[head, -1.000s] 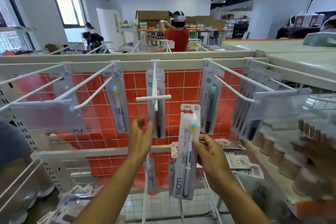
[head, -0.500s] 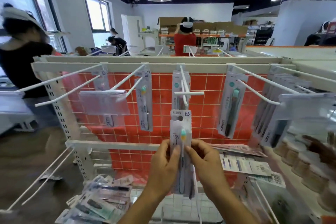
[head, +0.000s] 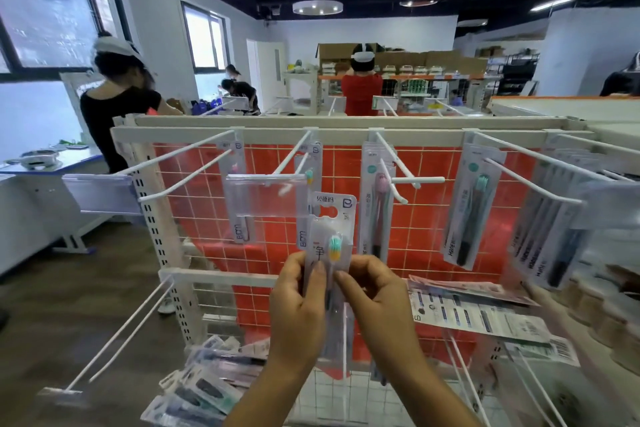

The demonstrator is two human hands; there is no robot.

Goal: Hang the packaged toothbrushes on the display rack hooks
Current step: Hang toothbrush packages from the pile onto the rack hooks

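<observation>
Both hands, left hand (head: pixel 298 302) and right hand (head: pixel 375 298), pinch the upright toothbrush pack (head: pixel 329 236); its hang hole stands above the grip, the hook (head: pixel 294 163) up-left.

The toothbrush package (head: pixel 329 239) pinched between the two hands carries Chinese characters "贝德玛" and a square logo on its white header card, and a large character "净" lower on its front. Vertical lettering "BDM" runs down a package hanging on the rack just behind it (head: pixel 302 234) and another further left (head: pixel 243 229). Hanging packs on the right (head: pixel 465 218) show vertical print that looks like "Haite", too blurred to confirm.
</observation>
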